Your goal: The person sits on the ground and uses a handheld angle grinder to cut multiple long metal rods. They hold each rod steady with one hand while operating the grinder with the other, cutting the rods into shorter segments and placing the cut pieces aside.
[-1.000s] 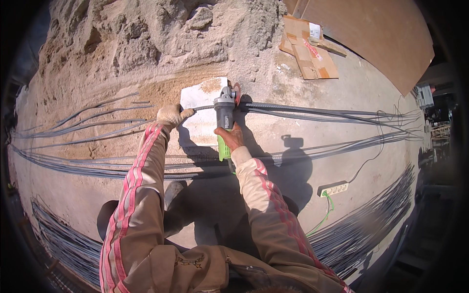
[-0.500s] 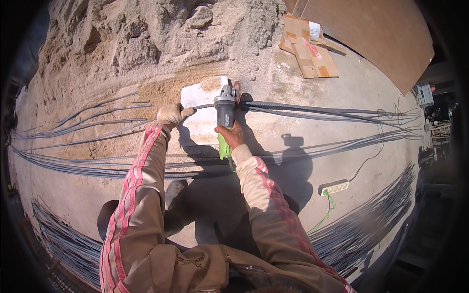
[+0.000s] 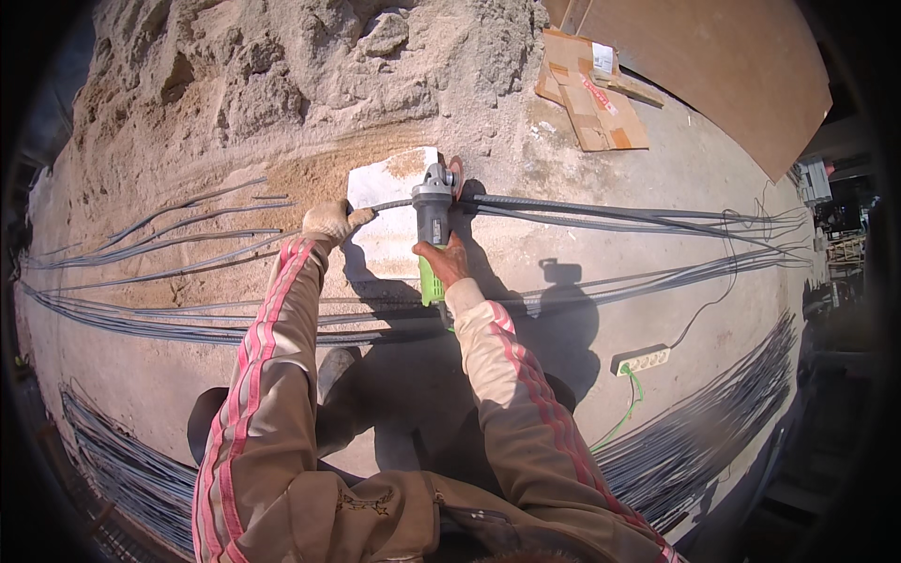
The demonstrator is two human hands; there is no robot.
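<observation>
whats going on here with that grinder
A person's gloved left hand grips a ribbed steel bar above a pale sheet on the ground. The bare right hand holds a green-and-grey angle grinder across the bar, its disc facing right; whether it touches the metal isn't clear. More bars lie on both sides, with a power strip at the right.
</observation>
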